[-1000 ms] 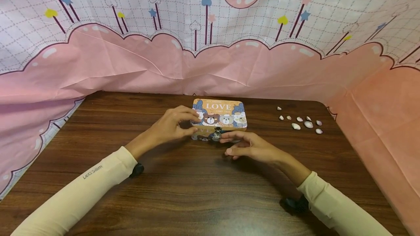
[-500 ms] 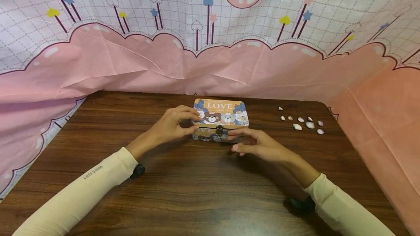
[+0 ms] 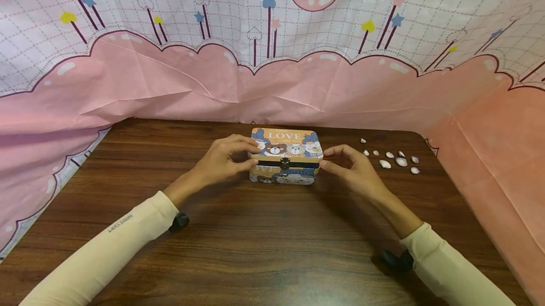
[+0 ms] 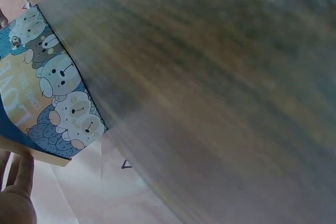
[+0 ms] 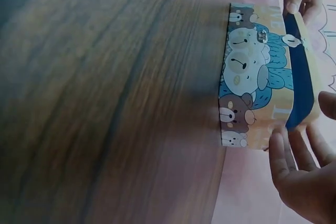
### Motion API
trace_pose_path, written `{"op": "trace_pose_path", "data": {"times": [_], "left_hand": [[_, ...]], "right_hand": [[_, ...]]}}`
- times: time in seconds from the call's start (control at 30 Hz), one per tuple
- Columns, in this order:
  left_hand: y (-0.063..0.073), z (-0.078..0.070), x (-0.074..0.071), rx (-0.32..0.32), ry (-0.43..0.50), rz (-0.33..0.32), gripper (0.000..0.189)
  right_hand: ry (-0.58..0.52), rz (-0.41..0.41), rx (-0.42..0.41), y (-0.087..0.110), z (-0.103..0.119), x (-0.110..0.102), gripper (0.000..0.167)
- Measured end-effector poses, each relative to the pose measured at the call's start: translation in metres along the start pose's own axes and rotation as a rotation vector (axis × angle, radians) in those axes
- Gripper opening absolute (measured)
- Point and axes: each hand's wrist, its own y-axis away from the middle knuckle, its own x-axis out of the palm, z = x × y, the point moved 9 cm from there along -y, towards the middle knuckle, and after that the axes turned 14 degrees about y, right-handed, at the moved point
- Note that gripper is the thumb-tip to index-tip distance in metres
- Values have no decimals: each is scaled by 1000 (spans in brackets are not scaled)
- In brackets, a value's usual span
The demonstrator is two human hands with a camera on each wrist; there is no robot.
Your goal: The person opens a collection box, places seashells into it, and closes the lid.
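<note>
A small orange and blue tin box [image 3: 284,177] printed with cartoon bears stands on the table, its hinged lid [image 3: 284,141] marked LOVE and lifted slightly at the front. My left hand [image 3: 221,159] holds the lid's left end, thumb near the front corner. At the opposite end my right hand [image 3: 357,169] holds the lid, thumb at the front corner and fingers along the side. In the right wrist view a dark blue gap shows under the lid, with the clasp tab [image 5: 291,40] hanging free of the metal catch [image 5: 262,36]. The box's contents are hidden.
Several small seashells [image 3: 400,161] lie scattered on the brown wooden table [image 3: 255,249], right of the box. Behind the table hangs a pink and white patterned cloth [image 3: 191,79], which continues down the right side.
My right hand has moved from the front clasp to the box's right end. The clasp has come undone and the lid's front edge has risen. The left hand has stayed at the left end.
</note>
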Motion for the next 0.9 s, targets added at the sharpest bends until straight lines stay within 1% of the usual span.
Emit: {"op": "trace_pose_path", "data": {"times": [0.13, 0.23, 0.3, 0.4, 0.57, 0.67, 0.77, 0.9], "left_hand": [[1, 0, -2, 9, 13, -37, 26], [2, 1, -5, 14, 26, -86, 25], [3, 2, -7, 1, 53, -124, 26], [3, 5, -12, -44, 118, -188, 29], [4, 13, -16, -147, 291, -302, 33], [6, 17, -18, -180, 365, -374, 33], [6, 18, -21, -180, 398, -432, 30], [5, 16, -23, -156, 427, -486, 26]], "right_hand": [[-29, -18, 11, -4, -3, 2, 46], [-59, -27, 2, -6, -4, 3, 47], [-68, -38, -6, -7, -4, 2, 46], [-70, -64, -10, -8, -5, 0, 44], [-104, -115, -19, -10, -3, -4, 41], [-126, -140, -27, -10, -1, -6, 40], [-132, -171, -39, -12, 1, -9, 38], [-131, -214, -65, -14, 5, -14, 33]]}}
